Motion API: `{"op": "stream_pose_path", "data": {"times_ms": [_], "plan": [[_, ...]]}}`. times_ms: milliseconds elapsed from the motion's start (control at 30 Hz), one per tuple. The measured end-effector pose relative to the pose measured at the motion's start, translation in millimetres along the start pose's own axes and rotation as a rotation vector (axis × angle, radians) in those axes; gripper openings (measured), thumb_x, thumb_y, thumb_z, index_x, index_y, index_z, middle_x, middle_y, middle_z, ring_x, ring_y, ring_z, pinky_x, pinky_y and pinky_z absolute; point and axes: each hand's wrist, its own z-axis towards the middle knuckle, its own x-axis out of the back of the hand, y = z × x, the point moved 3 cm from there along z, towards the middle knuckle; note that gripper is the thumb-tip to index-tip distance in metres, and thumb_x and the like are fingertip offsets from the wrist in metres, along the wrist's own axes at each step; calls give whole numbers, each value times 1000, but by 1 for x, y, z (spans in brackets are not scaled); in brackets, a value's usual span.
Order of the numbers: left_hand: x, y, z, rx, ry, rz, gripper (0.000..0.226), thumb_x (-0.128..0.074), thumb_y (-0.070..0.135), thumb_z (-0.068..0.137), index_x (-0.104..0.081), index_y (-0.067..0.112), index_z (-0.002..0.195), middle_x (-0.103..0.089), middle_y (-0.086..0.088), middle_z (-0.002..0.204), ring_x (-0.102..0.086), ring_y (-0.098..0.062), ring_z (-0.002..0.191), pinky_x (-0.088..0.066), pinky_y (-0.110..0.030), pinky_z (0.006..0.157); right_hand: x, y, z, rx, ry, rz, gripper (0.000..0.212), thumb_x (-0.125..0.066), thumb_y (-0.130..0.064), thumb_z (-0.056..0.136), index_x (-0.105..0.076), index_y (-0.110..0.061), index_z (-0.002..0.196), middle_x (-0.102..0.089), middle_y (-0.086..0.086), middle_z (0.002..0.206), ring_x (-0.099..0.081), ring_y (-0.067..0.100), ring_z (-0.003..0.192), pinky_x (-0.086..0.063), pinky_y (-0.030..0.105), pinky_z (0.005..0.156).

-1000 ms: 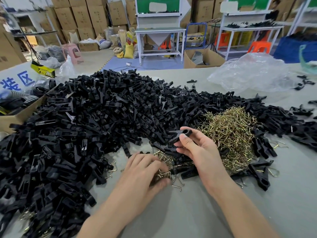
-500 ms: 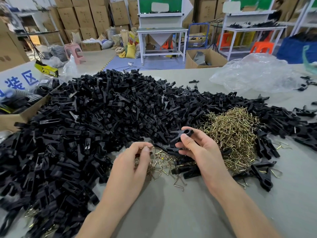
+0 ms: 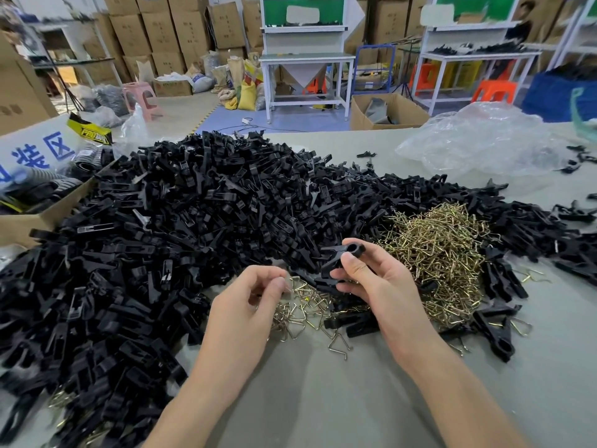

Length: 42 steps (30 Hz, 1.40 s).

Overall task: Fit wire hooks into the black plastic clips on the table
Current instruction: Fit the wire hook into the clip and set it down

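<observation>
Black plastic clips [image 3: 161,237] lie in a big heap across the table's left & centre, w/ a smaller brass-coloured mound of wire hooks [image 3: 436,250] just right of it. R hand [image 3: 381,286] grips one clip [image 3: 340,257] btwn thumb & curled fingers, raised over the heap's near edge. L hand [image 3: 245,305] is mostly closed, thumb & forefinger pinched on what looks like a single hook [image 3: 298,289]. The wire is thin & hard to tell from the loose hooks [image 3: 337,345] below, so not 100% sure.

Risks, as I judge them: hooks tangle, so lifting one may drag others along. A thin wire in a fingertip pinch can twist or drop. Hook & clip are near but apart, so poor alignment could mean a bent wire or a half-seated fit. Fitted & unfitted clips could also get mixed in one heap.

Table [image 3: 323,399] is flat, matte grey-green. Room looks like a warehouse/workshop: stacked cartons [image 3: 155,30], white workbench [image 3: 307,56], clear plastic bag [image 3: 478,147] at the table's far right.
</observation>
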Motion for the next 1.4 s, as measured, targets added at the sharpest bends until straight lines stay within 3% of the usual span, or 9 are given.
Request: {"op": "stream_pose_path", "data": {"times_ms": [167, 300, 400, 633, 767, 933, 1100, 1267, 1400], "plan": [[0, -2, 4, 157, 17, -313, 12, -62, 15, 97, -71, 21, 91, -77, 5, 89, -72, -6, 83, -53, -12, 62, -7, -4, -4, -44, -131, 120, 19, -69, -20, 87, -76, -22, 105, -70, 15, 106, -72, 21, 94, -58, 28, 79], [-3, -5, 4, 207, -9, -424, 20, -61, 16, 96, -74, 27, 85, -77, -1, 95, -73, -12, 87, -57, -20, 70, -21, -3, -10, -150, -309, 321, 33, -78, -24, 76, -76, -15, 108, -66, 29, 120, -67, 31, 108, -58, 33, 87], [-6, -9, 4, 244, -6, -463, 23, -61, 13, 95, -74, 27, 81, -77, -4, 90, -71, -15, 82, -56, -31, 79, -24, -5, -12, -161, -321, 361, 35, -79, -26, 72, -77, -16, 105, -66, 29, 119, -67, 30, 110, -57, 32, 89], [-5, -3, 2, 218, -30, -317, 10, -68, 25, 90, -66, 27, 80, -67, -10, 71, -54, -8, 62, -43, -13, 56, -25, -9, -13, -166, -333, 414, 30, -78, -25, 73, -79, -19, 102, -73, 16, 108, -70, 25, 108, -57, 30, 88], [-6, 3, -1, 114, -68, -158, 11, -63, 23, 91, -62, 29, 83, -64, 8, 68, -52, -4, 60, -42, -14, 57, -26, -8, -13, -177, -349, 396, 31, -75, -24, 78, -76, -16, 108, -72, 17, 109, -70, 27, 101, -57, 33, 87], [-10, 5, -9, -23, -151, 37, 13, -62, 20, 92, -57, 32, 89, -61, 11, 71, -47, 0, 55, -37, -12, 52, -29, -3, -15, -192, -360, 340, 25, -72, -16, 85, -75, -15, 110, -68, 21, 112, -67, 28, 99, -57, 30, 86], [-9, 11, -10, -73, -131, 22, 22, -60, 19, 93, -53, 39, 96, -64, 10, 82, -51, -4, 58, -36, -10, 50, -28, -3, -15, -194, -354, 329, 24, -72, -18, 86, -76, -15, 109, -68, 19, 110, -66, 27, 99, -57, 28, 86], [-7, 13, -10, -26, -151, -62, 11, -59, 27, 92, -56, 33, 83, -62, 7, 72, -44, -1, 57, -37, -16, 51, -26, -5, -15, -201, -357, 362, 29, -72, -17, 86, -73, -11, 114, -71, 19, 111, -67, 29, 98, -58, 29, 85], [-6, 14, -9, 71, -114, -169, 18, -61, 17, 92, -57, 27, 78, -61, -1, 65, -49, -10, 58, -41, -21, 53, -27, -4, -14, -216, -370, 422, 28, -72, -18, 83, -75, -13, 110, -72, 19, 110, -71, 27, 97, -58, 30, 83]]}}
